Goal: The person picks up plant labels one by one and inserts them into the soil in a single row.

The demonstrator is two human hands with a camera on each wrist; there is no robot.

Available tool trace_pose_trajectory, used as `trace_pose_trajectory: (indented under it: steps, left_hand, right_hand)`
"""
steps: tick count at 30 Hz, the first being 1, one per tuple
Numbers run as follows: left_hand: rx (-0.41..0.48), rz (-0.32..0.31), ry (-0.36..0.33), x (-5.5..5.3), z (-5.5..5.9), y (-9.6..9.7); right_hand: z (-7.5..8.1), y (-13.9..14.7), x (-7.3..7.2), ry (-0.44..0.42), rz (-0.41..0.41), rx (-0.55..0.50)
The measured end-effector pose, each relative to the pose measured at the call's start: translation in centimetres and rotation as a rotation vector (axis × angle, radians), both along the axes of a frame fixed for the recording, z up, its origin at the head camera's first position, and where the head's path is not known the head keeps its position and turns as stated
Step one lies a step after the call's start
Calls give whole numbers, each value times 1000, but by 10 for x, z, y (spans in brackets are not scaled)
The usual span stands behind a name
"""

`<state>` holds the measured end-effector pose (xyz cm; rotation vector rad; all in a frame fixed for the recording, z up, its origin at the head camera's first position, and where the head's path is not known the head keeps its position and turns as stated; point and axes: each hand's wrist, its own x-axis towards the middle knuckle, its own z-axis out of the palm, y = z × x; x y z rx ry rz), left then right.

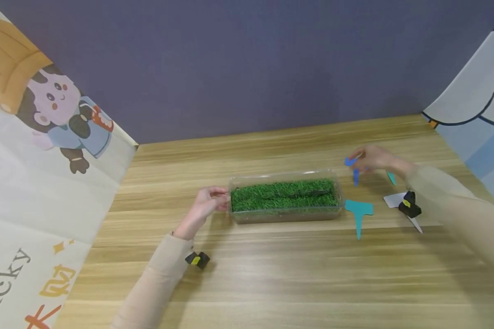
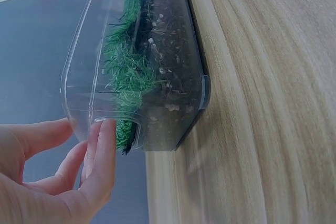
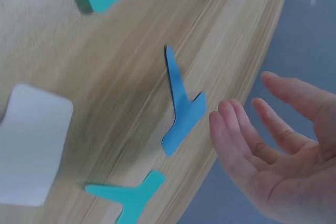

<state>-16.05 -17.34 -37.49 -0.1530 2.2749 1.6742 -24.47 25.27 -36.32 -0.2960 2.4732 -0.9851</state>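
Note:
A clear plastic planter box holds green grass turf over a dark, speckled layer of soil. At its left end, my left hand has thumb and fingertips on the clear end wall, the fingers by a cutout under the rim. Over on the right, my right hand hovers with loosely bent fingers close to a blue T-shaped plant label. That label lies on the wood, and a gap shows between it and the fingertips in the right wrist view.
Near the box's right end lies a teal T-shaped label. A white label and a smaller green one lie farther right, partly under the right forearm in the head view. A dark panel stands behind the wooden table.

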Motion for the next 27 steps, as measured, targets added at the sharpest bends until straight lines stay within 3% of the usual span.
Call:
trace_pose_trajectory:
  steps: [12,27]
  left_hand:
    - [0,0,-3,2,2,-5]
    - [8,-3,-4,1,1,-5]
  right_hand:
    - [-2,0,-16,143,67,156]
    - [-15,5,-28,172,121,270]
